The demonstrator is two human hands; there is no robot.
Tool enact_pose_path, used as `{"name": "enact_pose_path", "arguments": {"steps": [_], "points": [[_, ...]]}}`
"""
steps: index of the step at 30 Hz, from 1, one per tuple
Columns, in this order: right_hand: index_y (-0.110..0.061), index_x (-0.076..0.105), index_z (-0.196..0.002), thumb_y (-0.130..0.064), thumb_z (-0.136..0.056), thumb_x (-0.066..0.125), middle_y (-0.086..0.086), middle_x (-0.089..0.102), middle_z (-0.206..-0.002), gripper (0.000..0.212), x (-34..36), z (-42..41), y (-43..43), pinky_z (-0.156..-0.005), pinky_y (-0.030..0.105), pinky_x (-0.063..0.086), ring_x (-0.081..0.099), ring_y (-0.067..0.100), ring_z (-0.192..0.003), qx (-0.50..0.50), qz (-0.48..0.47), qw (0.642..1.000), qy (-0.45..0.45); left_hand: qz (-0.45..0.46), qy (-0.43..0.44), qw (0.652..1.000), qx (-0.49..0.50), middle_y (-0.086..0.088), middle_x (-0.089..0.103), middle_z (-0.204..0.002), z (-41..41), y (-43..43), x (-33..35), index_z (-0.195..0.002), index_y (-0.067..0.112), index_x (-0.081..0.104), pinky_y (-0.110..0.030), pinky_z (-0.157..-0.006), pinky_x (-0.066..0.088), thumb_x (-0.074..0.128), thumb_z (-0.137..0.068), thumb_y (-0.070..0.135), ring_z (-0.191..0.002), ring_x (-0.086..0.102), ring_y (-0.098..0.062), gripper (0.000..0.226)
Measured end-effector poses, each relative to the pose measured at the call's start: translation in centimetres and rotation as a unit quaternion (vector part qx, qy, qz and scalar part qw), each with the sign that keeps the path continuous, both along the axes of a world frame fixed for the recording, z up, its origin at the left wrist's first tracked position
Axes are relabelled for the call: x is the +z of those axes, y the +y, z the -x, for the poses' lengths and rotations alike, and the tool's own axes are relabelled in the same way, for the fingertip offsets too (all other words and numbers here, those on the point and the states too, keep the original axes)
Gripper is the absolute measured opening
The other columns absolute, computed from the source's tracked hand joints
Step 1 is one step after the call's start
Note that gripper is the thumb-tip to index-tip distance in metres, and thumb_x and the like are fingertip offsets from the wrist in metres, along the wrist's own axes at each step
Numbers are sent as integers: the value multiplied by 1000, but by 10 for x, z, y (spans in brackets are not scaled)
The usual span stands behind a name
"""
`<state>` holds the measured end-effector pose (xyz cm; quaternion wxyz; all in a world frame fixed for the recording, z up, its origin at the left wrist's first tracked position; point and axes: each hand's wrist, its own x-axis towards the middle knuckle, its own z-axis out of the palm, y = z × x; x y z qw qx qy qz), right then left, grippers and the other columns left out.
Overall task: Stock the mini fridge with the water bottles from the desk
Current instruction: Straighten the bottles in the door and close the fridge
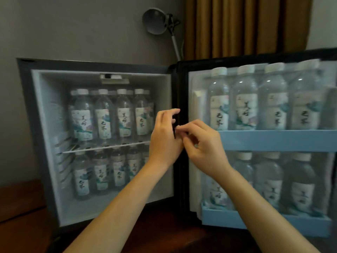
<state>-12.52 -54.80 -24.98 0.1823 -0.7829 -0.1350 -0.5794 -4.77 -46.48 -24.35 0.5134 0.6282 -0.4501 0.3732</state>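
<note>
a round grey lamp (155, 21) on a thin arm, beside brown curtains (246, 24).

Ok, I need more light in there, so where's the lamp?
Head view, top centre: the lamp rises behind the mini fridge's hinge corner, just left of the curtain.
</note>
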Motion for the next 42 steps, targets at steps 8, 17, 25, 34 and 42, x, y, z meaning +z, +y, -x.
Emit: {"name": "enact_pose_path", "arguments": {"steps": [8,17,25,34,42], "points": [[0,65,-96,-10,-89,51,8,65,-82,19,11,99,-98,-63,7,44,57,15,-68,-190,-132,948,-219,32,-95,993,-63,3,47,-105,54,-56,16,-115,6,55,-19,-75,48,49,-84,6,-87,47,0,31],[-10,42,-135,-31,-97,42,15,47,-133,44,-9,139,-217,-107,43,35,44,28,-123,-245,-398,879,-90,32,-134,985,-108,0,53,-95,101,-110,21,-106,4,59,-20,-63,49,51,-81,3,-72,48,-4,26],[-17,18,-149,-53,-96,32,6,32,-150,65,-6,144,-232,-109,32,26,34,21,-134,-106,-442,890,29,25,-135,985,-104,8,49,-95,108,-120,29,-106,7,61,-11,-61,47,48,-83,6,-71,48,-1,26],[-15,35,-134,-59,-91,38,5,48,-123,62,-9,163,-204,-93,30,41,48,20,-111,-114,-409,905,-10,19,-147,981,-125,4,54,-95,128,-123,37,-104,7,62,-6,-63,44,50,-83,3,-72,49,-3,25],[-16,41,-119,-41,-101,27,6,51,-118,34,20,207,-208,-96,34,43,55,13,-87,-41,-404,910,-87,32,-171,977,-127,5,51,-98,142,-104,62,-103,6,61,-11,-65,47,50,-84,4,-73,50,-2,22]]}}
